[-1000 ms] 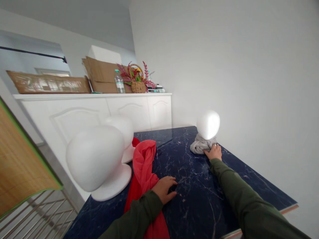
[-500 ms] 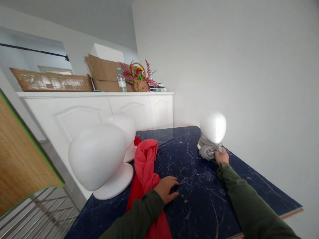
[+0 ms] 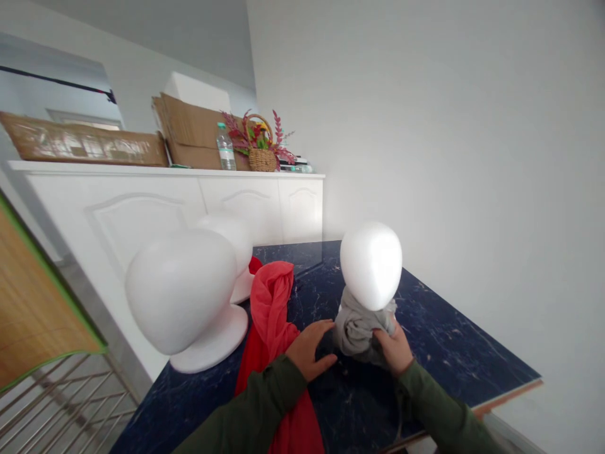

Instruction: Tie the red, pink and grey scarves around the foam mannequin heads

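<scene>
A white foam mannequin head [image 3: 371, 263] with a grey cloth [image 3: 355, 326] wrapped round its neck stands near me on the dark blue marble table [image 3: 439, 340]. My right hand [image 3: 394, 347] grips the grey cloth at the head's base. My left hand [image 3: 309, 348] rests flat on the table, fingers spread, between the grey cloth and a red scarf [image 3: 271, 328] that lies under my left sleeve. Two more white foam heads, a near one [image 3: 182, 296] and a far one [image 3: 234, 243], stand at the table's left.
A white sideboard [image 3: 189, 202] behind the table carries cardboard boxes [image 3: 189, 135], a water bottle [image 3: 225, 148] and a flower basket [image 3: 261, 151]. A metal rack [image 3: 61, 410] and a wooden panel [image 3: 33, 296] are at the lower left. A plain wall is on the right.
My right hand has pulled the foam head with the grey cloth from the table's far side to just in front of me. My left hand has stayed by the red scarf.
</scene>
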Demonstrator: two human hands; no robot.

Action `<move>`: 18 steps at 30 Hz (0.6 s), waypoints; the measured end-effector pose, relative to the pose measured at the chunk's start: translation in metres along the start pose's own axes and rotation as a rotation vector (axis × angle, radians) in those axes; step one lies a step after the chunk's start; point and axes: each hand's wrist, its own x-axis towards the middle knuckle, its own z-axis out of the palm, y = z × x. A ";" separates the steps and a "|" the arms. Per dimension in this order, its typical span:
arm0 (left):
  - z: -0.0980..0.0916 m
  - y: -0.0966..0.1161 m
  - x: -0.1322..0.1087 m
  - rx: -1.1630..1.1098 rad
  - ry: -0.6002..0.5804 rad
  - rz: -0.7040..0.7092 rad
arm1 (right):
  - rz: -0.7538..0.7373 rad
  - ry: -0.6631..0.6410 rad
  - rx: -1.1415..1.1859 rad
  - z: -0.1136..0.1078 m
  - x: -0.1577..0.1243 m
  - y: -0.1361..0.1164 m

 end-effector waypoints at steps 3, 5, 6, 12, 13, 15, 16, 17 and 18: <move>-0.001 0.007 0.000 -0.029 -0.031 0.066 | 0.119 -0.021 0.186 0.017 -0.030 -0.011; 0.000 0.009 0.000 -0.033 -0.057 0.079 | 0.174 -0.004 0.317 0.027 -0.045 -0.013; 0.000 0.010 0.000 -0.038 -0.069 0.083 | 0.198 0.016 0.358 0.032 -0.051 -0.012; -0.002 0.012 0.000 -0.161 -0.126 0.128 | 0.119 0.008 0.018 0.044 -0.082 -0.003; -0.002 0.012 0.000 -0.189 -0.127 0.129 | 0.063 -0.024 -0.111 0.046 -0.086 -0.004; 0.000 0.012 0.000 -0.269 -0.118 0.121 | -0.031 -0.105 -0.354 0.049 -0.094 -0.010; 0.002 0.011 0.000 -0.319 -0.108 0.102 | -0.065 -0.150 -0.449 0.052 -0.098 -0.015; 0.003 0.010 0.000 -0.370 -0.093 0.064 | -0.090 -0.196 -0.520 0.054 -0.100 -0.021; 0.005 0.008 0.001 -0.419 -0.079 0.010 | -0.108 -0.226 -0.564 0.056 -0.101 -0.025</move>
